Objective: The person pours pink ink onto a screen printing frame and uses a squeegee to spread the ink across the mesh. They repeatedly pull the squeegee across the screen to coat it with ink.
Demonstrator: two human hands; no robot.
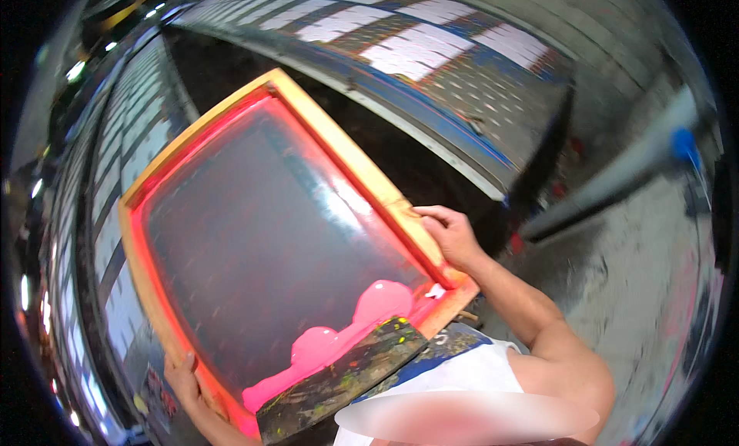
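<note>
I hold a wooden-framed printing screen [246, 230] tilted in front of my body, its dark mesh edged in red. Bright pink ink [383, 298] lies in thick blobs along its near end, beside a paint-stained squeegee [339, 369] resting inside the frame. My right hand [450, 234] grips the right rail near the lower corner, thumb over the wood. Low on the left rail, my left hand [186, 380] is closed round the frame, its fingers partly hidden underneath.
Long tables with pale rectangular pieces run along the left [131, 123] and across the back [496, 161], with a dark gap between them. On the right are a grey pipe [600, 177] with a blue fitting [683, 144], a concrete floor [631, 292] and a wall [600, 30].
</note>
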